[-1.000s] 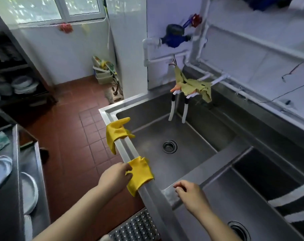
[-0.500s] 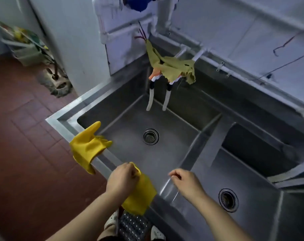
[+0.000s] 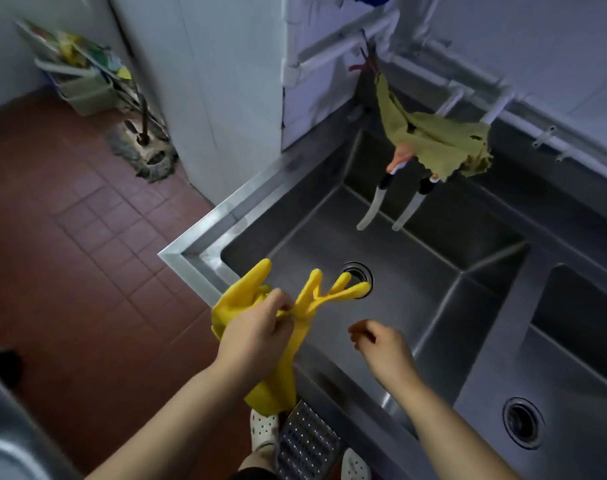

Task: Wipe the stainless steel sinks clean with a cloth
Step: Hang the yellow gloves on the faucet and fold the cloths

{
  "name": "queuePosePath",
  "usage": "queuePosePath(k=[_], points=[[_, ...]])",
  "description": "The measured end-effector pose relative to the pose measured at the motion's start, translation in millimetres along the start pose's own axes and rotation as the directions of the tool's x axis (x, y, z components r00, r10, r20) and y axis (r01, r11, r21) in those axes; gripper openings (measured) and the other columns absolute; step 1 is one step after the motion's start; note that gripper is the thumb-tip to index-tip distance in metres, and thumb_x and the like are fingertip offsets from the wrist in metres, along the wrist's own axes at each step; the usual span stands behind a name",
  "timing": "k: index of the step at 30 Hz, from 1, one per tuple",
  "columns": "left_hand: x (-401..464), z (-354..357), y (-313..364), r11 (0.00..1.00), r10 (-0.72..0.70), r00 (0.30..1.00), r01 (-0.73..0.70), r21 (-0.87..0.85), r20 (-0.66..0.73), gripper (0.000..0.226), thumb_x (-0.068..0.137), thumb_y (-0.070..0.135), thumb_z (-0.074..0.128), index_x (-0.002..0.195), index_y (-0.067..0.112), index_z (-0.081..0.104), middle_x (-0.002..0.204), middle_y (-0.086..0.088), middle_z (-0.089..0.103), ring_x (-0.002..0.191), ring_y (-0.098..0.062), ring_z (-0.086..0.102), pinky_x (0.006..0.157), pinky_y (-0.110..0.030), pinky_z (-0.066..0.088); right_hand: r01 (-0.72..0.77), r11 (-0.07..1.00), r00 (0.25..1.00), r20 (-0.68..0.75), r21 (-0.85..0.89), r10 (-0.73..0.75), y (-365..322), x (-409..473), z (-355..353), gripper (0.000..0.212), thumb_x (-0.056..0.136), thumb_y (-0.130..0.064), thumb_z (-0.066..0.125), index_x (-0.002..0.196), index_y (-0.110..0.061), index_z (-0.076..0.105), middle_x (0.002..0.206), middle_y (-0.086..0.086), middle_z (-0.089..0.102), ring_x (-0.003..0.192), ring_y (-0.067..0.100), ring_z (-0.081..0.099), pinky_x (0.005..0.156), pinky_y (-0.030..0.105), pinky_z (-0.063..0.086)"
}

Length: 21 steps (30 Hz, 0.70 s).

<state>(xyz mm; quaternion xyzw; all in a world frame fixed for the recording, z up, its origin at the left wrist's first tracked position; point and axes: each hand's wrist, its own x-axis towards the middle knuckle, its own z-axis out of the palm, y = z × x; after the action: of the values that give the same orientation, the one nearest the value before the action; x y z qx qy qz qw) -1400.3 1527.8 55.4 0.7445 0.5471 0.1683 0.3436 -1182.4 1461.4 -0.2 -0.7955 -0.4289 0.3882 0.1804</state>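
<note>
While the left hand [image 3: 257,336] pinches a yellow rubber glove [image 3: 295,327], the right hand [image 3: 381,348] hovers loosely curled, holding nothing, at 3 o'clock over the sink [image 3: 433,271].

No legible text, label, brand, number or sign on any surface in view.

Red tiled floor [image 3: 70,237], white tiled wall [image 3: 226,81], white pipes [image 3: 343,46] along the wall, mop [image 3: 146,150] and bins [image 3: 87,88] in the far corner, dim light
</note>
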Motion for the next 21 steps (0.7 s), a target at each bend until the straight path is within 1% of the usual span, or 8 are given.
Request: queuePosePath(k=[1,3,5,8,10,15,19,21], points=[[5,-5,-13,0.996,-0.094,0.995,0.094,-0.013,-0.034,0.009,0.088,0.027,0.059,0.094,0.027,0.052,0.081,0.008,0.06,0.064,-0.013,0.053,0.052,-0.029,0.036,-0.007,1.0,1.0,0.003,-0.008,0.007,-1,1,1,0.021,0.087,-0.008,0.057,0.088,-0.025,0.071,0.087,-0.004,0.072,0.084,0.02,0.068,0.08,0.036,0.054],[12,-12,-40,0.964,-0.266,0.962,0.266,-0.013,-0.059,0.01,0.09,0.033,0.056,0.093,0.028,0.048,0.081,0.007,0.058,0.065,-0.011,0.051,0.054,-0.031,0.039,-0.021,0.999,1.0,0.012,-0.027,0.021,-1,1,4,0.026,0.087,-0.01,0.057,0.08,-0.034,0.066,0.084,-0.012,0.071,0.081,0.013,0.068,0.079,0.034,0.054],[15,-14,-62,0.938,-0.345,0.936,0.347,0.013,-0.076,0.009,0.092,0.034,0.054,0.091,0.027,0.048,0.084,0.005,0.059,0.068,-0.011,0.051,0.056,-0.032,0.041,-0.03,0.999,0.999,0.015,-0.034,0.031,0,2,7,0.032,0.087,-0.011,0.057,0.073,-0.039,0.062,0.079,-0.015,0.069,0.077,0.008,0.067,0.076,0.032,0.054],[17,-15,-81,0.92,-0.379,0.923,0.383,0.078,-0.058,0.009,0.092,0.033,0.053,0.089,0.026,0.049,0.088,0.004,0.059,0.073,-0.014,0.051,0.055,-0.031,0.037,-0.038,0.999,0.999,0.019,-0.03,0.039,0,5,10,0.035,0.087,-0.009,0.057,0.072,-0.04,0.061,0.077,-0.017,0.069,0.078,0.008,0.067,0.076,0.029,0.053],[19,-16,-84,0.918,-0.373,0.926,0.376,0.122,-0.05,0.006,0.093,0.032,0.053,0.093,0.026,0.052,0.093,0.004,0.06,0.077,-0.014,0.051,0.058,-0.029,0.038,-0.041,0.999,0.999,0.023,-0.032,0.041,-1,6,12,0.035,0.086,-0.009,0.057,0.072,-0.04,0.061,0.078,-0.016,0.069,0.079,0.009,0.067,0.076,0.029,0.052],[25,-19,-76,0.959,-0.194,0.974,0.213,0.186,-0.117,0.011,0.091,0.027,0.057,0.1,0.023,0.063,0.1,0.005,0.06,0.08,-0.021,0.058,0.058,-0.029,0.043,-0.041,0.999,0.999,0.025,-0.033,0.042,-4,8,13,0.032,0.087,-0.011,0.057,0.072,-0.04,0.062,0.077,-0.013,0.069,0.075,0.009,0.067,0.077,0.034,0.055],[33,-21,-80,0.891,-0.388,0.918,0.397,0.222,-0.085,0.012,0.09,0.032,0.053,0.099,0.024,0.053,0.098,0.002,0.046,0.075,-0.019,0.05,0.056,-0.03,0.04,-0.036,0.999,0.999,0.028,-0.036,0.037,-9,11,16,0.032,0.086,-0.012,0.057,0.071,-0.04,0.061,0.078,-0.011,0.07,0.077,0.011,0.067,0.078,0.036,0.055],[34,-20,-84,0.88,-0.413,0.907,0.421,0.219,-0.084,0.015,0.086,0.029,0.055,0.099,0.022,0.051,0.097,0.002,0.044,0.075,-0.017,0.047,0.054,-0.029,0.037,-0.036,0.999,0.999,0.031,-0.032,0.037,-11,12,16,0.031,0.086,-0.013,0.056,0.072,-0.04,0.061,0.078,-0.009,0.07,0.077,0.013,0.068,0.078,0.037,0.055]])
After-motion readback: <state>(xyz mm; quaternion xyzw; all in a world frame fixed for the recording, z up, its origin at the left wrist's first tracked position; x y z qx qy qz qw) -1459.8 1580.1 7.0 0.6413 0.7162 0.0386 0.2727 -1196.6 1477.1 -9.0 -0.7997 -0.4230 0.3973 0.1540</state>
